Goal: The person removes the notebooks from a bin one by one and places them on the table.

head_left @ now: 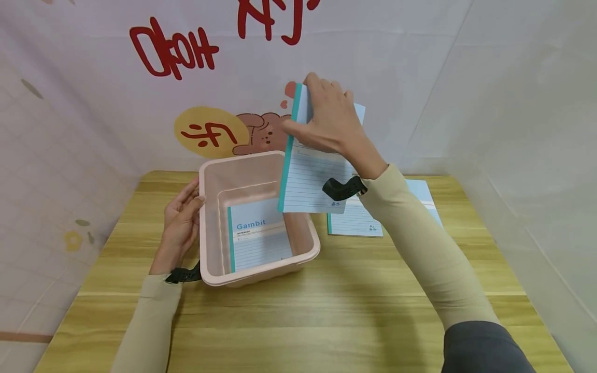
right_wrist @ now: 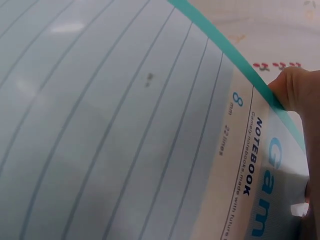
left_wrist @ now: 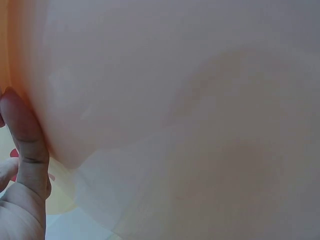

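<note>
My right hand [head_left: 333, 116] holds a pale blue lined notebook [head_left: 308, 181] with a teal spine, raised above the right side of a pink plastic bin [head_left: 305, 254]. In the right wrist view, the thumb presses on the spine edge, and the cover [right_wrist: 125, 110] fills most of the picture. My left hand [head_left: 181, 223] touches the bin's left side just below the rim. In the left wrist view, its thumb [left_wrist: 27, 135] lies straight against the outer wall [left_wrist: 125, 75]. Flat inside the bin lies another notebook [head_left: 258, 238], marked "Gambit".
More of these lined notebooks [head_left: 354, 227] lie on the wooden table [head_left: 280, 331] at the right, partly hidden behind the right forearm and the raised notebook. A white printed cloth [head_left: 373, 62] hangs behind the table's far edge.
</note>
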The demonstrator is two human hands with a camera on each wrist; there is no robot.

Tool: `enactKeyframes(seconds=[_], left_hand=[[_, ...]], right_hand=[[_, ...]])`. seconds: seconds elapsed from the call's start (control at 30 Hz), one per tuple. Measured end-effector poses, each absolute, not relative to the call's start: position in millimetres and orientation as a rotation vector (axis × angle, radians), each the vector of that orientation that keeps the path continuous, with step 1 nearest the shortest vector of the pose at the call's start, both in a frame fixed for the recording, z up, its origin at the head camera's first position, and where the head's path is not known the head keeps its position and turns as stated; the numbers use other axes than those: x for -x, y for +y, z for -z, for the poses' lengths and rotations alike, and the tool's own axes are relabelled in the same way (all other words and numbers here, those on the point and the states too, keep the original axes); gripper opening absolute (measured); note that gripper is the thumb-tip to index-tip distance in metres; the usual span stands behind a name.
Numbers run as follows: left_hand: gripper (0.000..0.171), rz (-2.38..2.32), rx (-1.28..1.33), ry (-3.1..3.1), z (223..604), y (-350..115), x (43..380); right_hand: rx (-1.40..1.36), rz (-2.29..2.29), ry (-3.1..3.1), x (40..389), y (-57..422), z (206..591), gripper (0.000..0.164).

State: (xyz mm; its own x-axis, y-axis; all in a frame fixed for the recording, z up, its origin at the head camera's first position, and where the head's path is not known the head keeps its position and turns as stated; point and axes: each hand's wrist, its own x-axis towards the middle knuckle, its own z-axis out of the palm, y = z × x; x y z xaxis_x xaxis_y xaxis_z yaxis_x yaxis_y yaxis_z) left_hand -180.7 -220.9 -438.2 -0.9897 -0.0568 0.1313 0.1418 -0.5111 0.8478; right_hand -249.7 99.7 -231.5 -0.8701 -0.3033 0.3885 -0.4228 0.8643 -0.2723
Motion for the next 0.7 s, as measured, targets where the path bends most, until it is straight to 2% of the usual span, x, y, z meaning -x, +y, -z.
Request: enactKeyframes(seconds=[0.37,0.7], left_hand=[[0.062,2.627,0.114,-1.506,436,-221,178],[0.064,2.62,0.126,-1.518,436,-220,178]], right_hand=[[-0.454,-0.484,-2.817,254,155,276,0.061],[-0.4,-0.44,-2.948,245,186,320,0.056]])
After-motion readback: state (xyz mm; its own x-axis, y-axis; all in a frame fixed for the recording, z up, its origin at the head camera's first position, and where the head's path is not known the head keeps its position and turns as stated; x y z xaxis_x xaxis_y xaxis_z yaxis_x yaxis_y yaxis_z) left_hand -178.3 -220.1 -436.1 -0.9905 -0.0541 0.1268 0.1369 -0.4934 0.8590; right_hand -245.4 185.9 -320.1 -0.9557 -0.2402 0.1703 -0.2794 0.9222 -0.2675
